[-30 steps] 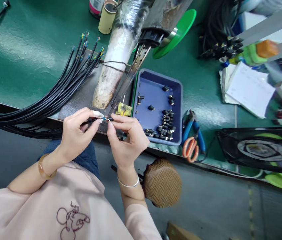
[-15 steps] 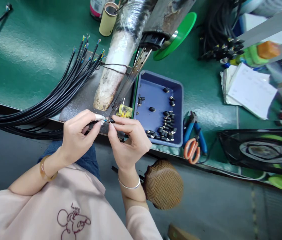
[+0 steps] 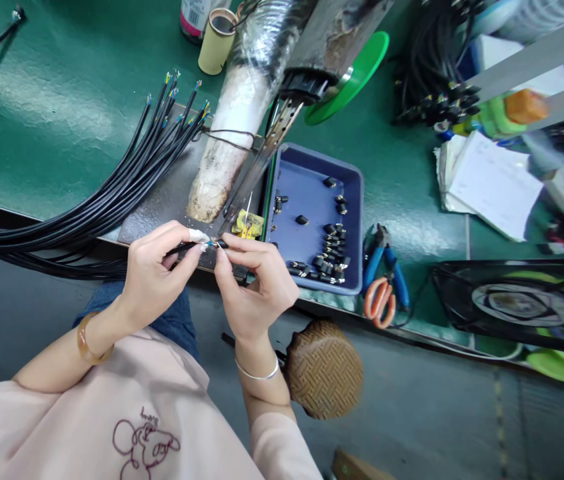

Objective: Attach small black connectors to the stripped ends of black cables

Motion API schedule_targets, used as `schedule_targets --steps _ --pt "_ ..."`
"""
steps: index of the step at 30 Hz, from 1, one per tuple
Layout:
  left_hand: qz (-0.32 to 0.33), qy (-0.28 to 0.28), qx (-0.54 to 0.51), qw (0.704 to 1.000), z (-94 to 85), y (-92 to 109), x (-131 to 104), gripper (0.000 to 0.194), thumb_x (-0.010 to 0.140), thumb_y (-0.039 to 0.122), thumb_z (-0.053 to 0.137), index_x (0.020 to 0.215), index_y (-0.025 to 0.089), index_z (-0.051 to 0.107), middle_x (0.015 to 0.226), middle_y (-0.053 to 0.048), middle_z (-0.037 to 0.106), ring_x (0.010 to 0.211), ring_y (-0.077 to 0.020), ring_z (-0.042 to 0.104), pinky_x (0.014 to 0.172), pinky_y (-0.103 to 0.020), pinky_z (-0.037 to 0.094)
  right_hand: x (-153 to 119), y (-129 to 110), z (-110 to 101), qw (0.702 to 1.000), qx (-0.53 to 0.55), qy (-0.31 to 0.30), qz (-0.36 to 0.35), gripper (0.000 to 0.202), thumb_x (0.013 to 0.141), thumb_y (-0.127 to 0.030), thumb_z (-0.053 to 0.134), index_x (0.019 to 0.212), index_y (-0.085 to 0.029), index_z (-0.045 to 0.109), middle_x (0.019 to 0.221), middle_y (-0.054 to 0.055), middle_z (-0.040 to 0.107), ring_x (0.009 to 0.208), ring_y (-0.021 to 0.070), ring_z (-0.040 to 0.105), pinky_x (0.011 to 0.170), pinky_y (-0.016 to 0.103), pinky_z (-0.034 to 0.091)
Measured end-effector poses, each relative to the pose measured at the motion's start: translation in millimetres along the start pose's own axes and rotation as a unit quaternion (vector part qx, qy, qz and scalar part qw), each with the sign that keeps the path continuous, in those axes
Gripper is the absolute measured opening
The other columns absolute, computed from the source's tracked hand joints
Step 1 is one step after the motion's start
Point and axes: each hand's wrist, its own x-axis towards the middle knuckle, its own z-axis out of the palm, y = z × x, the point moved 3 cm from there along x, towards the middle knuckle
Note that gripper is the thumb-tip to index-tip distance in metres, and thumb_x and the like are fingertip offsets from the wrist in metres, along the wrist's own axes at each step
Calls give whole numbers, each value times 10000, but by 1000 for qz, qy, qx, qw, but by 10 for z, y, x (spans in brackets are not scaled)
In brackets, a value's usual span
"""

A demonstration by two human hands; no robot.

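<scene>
My left hand (image 3: 157, 267), with white wrap on a fingertip, pinches the end of a black cable (image 3: 178, 249) whose thin coloured wires show at the tip. Opposite it, my right hand (image 3: 257, 277) is closed on a small black connector (image 3: 222, 244), held against those wires. Both sets of fingertips meet just below the tip of a soldering iron (image 3: 262, 160) fixed over the bench. Fingers cover part of the joint, so I cannot tell whether the wires touch the connector's pins. A yellow block (image 3: 249, 225) sits just behind my right fingers.
A bundle of black cables (image 3: 112, 193) with stripped ends lies at left. The blue tray (image 3: 357, 220) holds several black connectors. Pliers (image 3: 385, 267) and orange-handled cutters (image 3: 379, 303) lie to its right. A white-wrapped duct (image 3: 227, 133) stands beside the iron; a stool (image 3: 325, 370) is below the edge.
Both hands keep their pinch in nearly the same place. The view has shifted slightly, so objects on the right appear a little further left.
</scene>
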Motion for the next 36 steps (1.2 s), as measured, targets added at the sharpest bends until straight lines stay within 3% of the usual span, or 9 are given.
schedule_targets --steps 4,17,28,36 --pt "43 7 31 999 -2 24 0 94 898 99 629 847 161 677 726 -4 663 641 -101 580 565 -216 439 8 5 -4 1000 -1 -1 -2 129 859 -108 699 858 -223 640 913 24 775 831 158 752 737 314 625" --pt "98 25 44 994 7 67 5 114 906 65 615 880 158 675 781 -20 707 673 -101 615 609 -215 467 58 -33 -14 999 -29 9 -17 144 840 -109 728 843 -233 655 912 10 779 822 161 750 732 304 623" --pt "79 7 38 996 -27 34 17 86 893 79 641 840 140 667 698 13 623 589 -72 512 533 -187 392 46 -58 -32 999 -19 -30 -37 193 830 -70 709 813 -223 593 977 48 782 835 142 756 727 254 640" --pt "70 -5 36 997 -18 23 -6 85 897 96 614 841 136 664 711 7 630 571 -64 510 519 -171 386 18 -29 -33 999 -10 -26 -27 165 855 -88 698 848 -226 608 957 46 784 854 154 757 739 293 632"
